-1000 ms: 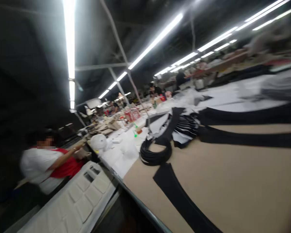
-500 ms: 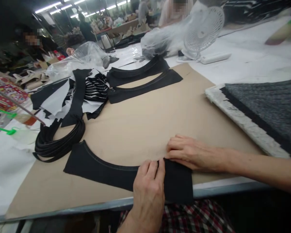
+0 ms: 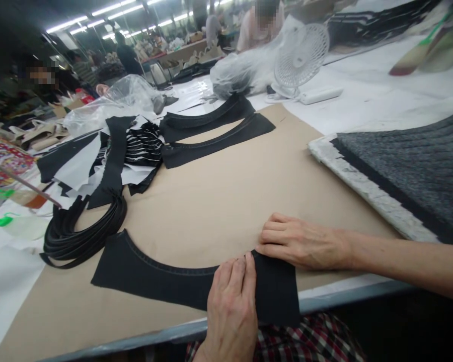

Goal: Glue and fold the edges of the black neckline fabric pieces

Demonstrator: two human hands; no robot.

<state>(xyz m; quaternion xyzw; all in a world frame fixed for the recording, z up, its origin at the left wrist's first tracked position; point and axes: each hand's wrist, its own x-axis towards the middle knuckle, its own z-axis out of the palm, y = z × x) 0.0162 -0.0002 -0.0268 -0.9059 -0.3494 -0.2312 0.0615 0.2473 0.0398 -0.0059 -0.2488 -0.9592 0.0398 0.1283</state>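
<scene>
A black curved piece lies near the front edge of the table, with a narrow band along its concave side. My left hand rests over its right half, fingers together and fingertips pressed at the curved edge. Beside it, my right hand has curled fingers gripping the same edge near the right end; what lies under those fingertips is hidden. Left of the piece sits a bundle of black strips. Two similar black curved pieces lie farther back on the tan board.
Striped and white scraps are heaped at left, beside bottles with green tips. A small white fan and plastic bags stand at the back. A white-edged slab with grey ribbed material lies at right. Other people are in the background.
The camera view has shifted slightly, so the table items appear a little lower and farther left. Both hands stay at the curved edge with hardly any movement.
</scene>
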